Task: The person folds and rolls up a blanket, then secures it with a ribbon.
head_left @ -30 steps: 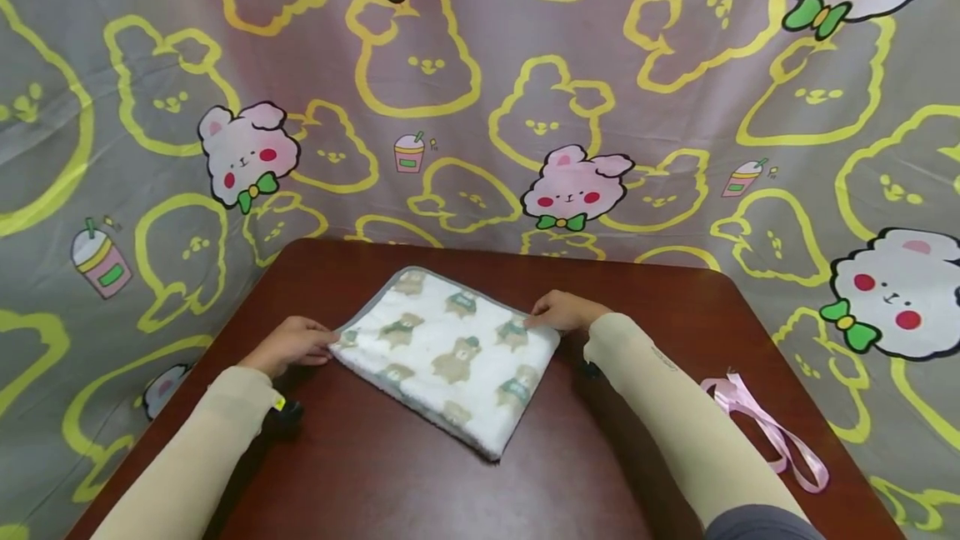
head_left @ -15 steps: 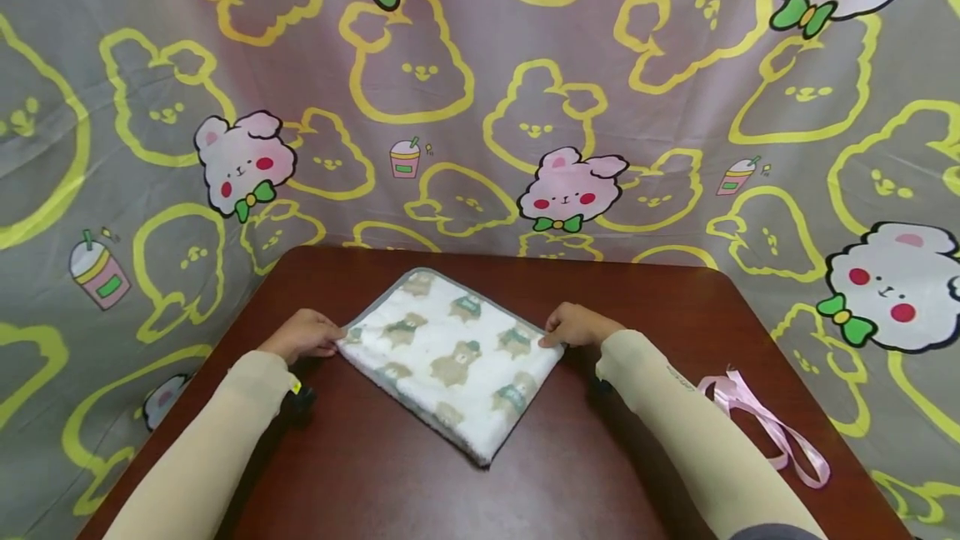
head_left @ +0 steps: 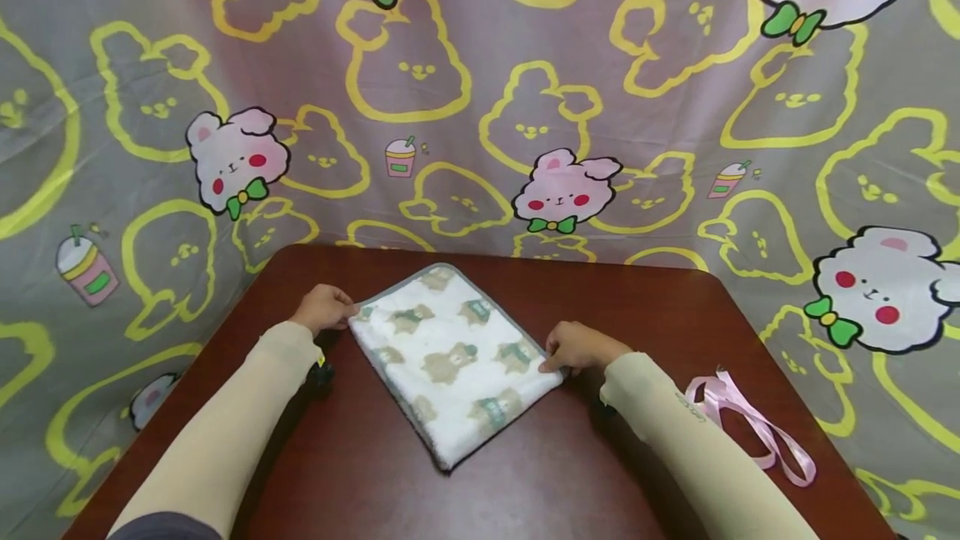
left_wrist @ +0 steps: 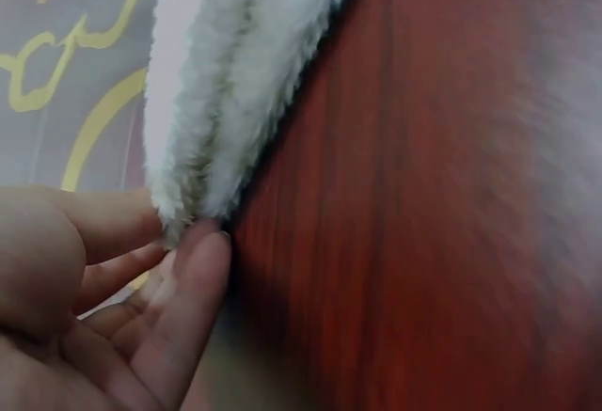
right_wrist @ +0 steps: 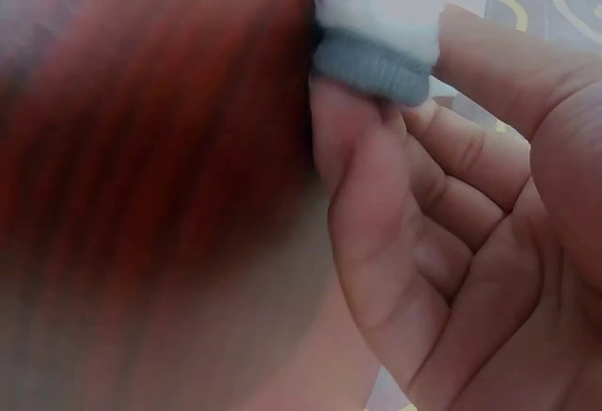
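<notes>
A folded fleece blanket [head_left: 450,361], white with tan and green bears and a grey edging, lies turned at an angle on the table. My left hand [head_left: 326,308] pinches its left corner. In the left wrist view, thumb and fingers [left_wrist: 193,289] close on the fluffy layers at that corner. My right hand [head_left: 581,347] pinches the right corner. The right wrist view shows the grey edging [right_wrist: 372,68] between the thumb and the fingers of the right hand [right_wrist: 451,213].
A dark red-brown wooden table [head_left: 360,482] bears the blanket. A loose pink ribbon [head_left: 750,423] lies near its right edge. Behind and at both sides hangs a grey curtain [head_left: 450,140] printed with cartoon animals.
The blanket has turned clockwise on the table. My left hand has moved away from me and to the right, my right hand a little towards me; both keep their corners.
</notes>
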Motion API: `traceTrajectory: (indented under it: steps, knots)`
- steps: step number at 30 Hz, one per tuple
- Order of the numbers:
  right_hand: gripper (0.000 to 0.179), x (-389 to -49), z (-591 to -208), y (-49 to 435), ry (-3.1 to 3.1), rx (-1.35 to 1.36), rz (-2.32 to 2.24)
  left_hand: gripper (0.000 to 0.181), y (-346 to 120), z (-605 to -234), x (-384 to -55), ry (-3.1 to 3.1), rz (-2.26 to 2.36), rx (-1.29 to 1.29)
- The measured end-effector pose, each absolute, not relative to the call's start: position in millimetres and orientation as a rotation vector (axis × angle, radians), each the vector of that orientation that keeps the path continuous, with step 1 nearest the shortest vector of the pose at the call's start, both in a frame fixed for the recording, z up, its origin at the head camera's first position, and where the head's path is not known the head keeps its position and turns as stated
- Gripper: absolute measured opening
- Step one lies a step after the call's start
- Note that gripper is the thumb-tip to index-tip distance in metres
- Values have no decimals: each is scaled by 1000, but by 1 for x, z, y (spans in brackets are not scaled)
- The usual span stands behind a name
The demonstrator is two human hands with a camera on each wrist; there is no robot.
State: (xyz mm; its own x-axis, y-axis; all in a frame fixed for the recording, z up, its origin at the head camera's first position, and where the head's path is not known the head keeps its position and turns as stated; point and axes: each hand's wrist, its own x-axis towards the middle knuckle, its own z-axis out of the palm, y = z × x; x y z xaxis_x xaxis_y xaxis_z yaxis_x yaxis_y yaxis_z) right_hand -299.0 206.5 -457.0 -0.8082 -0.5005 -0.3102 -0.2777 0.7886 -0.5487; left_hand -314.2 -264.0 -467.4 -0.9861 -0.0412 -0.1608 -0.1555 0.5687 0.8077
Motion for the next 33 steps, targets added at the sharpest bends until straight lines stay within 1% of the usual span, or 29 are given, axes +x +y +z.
traceTrajectory:
  steps: [7, 17, 22, 26, 33]
  knots:
    - [26, -282, -462, 206, 2507, -576, -722, 29, -254, -476, -335, 2736, 1434, -130]
    - [29, -248, -466, 206, 2461, -576, -734, 25, -223, -485, -354, 2904, 1400, -154]
    - [33, -238, -467, 211, 2430, -555, -770, 28, -205, -490, -369, 2868, 1451, -128]
    - [36, -229, -468, 212, 2433, -541, -754, 31, -194, -489, -374, 2769, 1526, -76]
    - [38, -213, -466, 209, 2435, -546, -784, 29, -176, -487, -380, 2739, 1574, -5]
